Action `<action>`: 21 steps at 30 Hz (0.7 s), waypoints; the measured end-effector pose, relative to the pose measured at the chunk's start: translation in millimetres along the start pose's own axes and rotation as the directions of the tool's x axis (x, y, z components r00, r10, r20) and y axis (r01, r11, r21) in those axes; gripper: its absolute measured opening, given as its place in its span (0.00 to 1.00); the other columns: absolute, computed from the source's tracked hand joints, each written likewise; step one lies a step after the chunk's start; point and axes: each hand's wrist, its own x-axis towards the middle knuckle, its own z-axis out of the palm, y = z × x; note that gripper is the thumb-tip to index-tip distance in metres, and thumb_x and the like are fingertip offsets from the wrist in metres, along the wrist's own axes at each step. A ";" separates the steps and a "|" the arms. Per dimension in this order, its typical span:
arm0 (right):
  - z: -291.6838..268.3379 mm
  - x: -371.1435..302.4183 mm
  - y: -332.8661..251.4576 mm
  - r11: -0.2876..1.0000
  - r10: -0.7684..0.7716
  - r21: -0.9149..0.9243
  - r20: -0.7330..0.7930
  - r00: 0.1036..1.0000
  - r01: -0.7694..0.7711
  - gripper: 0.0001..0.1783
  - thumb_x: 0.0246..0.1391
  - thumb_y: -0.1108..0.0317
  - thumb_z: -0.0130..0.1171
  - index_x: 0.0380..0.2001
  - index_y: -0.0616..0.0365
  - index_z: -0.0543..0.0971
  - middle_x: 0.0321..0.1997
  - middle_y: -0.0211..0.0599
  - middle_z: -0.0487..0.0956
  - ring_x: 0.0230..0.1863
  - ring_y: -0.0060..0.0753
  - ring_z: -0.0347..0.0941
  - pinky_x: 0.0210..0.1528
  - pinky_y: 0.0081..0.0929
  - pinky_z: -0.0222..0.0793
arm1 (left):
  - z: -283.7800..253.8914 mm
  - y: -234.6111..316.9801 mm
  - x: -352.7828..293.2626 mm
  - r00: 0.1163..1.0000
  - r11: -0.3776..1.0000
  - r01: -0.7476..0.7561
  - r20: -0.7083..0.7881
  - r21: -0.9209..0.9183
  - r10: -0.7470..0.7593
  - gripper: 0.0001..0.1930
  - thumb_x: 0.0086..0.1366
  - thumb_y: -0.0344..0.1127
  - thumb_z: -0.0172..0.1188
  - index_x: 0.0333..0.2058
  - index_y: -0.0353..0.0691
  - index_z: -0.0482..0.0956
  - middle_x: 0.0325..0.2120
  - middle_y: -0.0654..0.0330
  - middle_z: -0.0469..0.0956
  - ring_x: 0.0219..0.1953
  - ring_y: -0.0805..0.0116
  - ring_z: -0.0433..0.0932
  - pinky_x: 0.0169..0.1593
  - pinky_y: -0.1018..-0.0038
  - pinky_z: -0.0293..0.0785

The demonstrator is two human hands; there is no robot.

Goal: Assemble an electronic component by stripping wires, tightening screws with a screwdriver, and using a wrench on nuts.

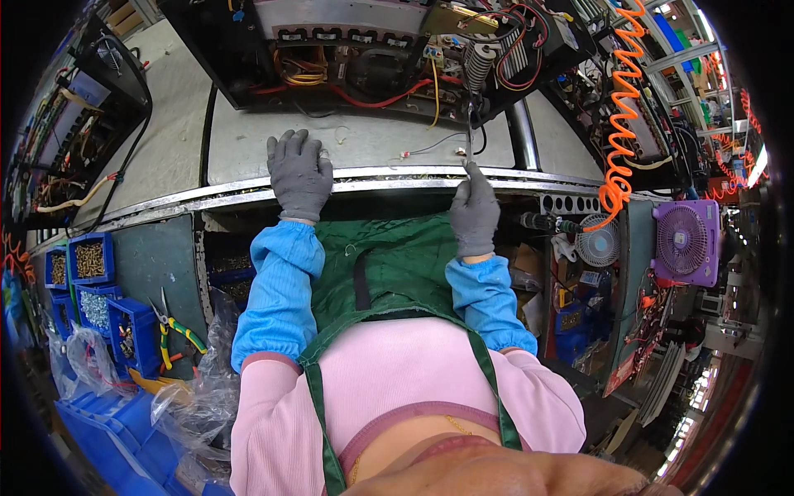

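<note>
My left hand [299,175], in a grey glove, lies flat on the pale bench top [248,145] near its metal edge. Its fingers are stretched out and it holds nothing. Closed round a thin metal tool [471,140] is my right hand [475,213], gloved too. The tool points away from me toward an open black machine housing [380,70], and its kind cannot be made out. Inside the housing are coiled yellow wires [304,70], a red cable [380,104] and boards. A loose grey wire [434,146] with a small connector lies between my hands.
Another open machine [83,124] stands left, and one more [612,91] right. An orange coiled hose [619,124] hangs at right. Blue bins of screws [91,259] and yellow-green pliers [184,332] are at lower left. A purple fan [685,241] stands at right.
</note>
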 end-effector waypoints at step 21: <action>-41.3 100.5 -47.6 0.894 -0.245 0.367 -0.075 0.967 0.255 0.10 0.56 0.74 0.60 0.41 0.54 0.74 0.31 0.40 0.81 0.27 0.40 0.79 0.28 0.29 0.74 | 5.9 -2.7 -4.8 1.000 0.999 -0.015 -0.008 -0.032 0.015 0.12 0.54 0.36 0.60 0.38 0.43 0.81 0.47 0.57 0.77 0.57 0.54 0.70 0.68 0.50 0.56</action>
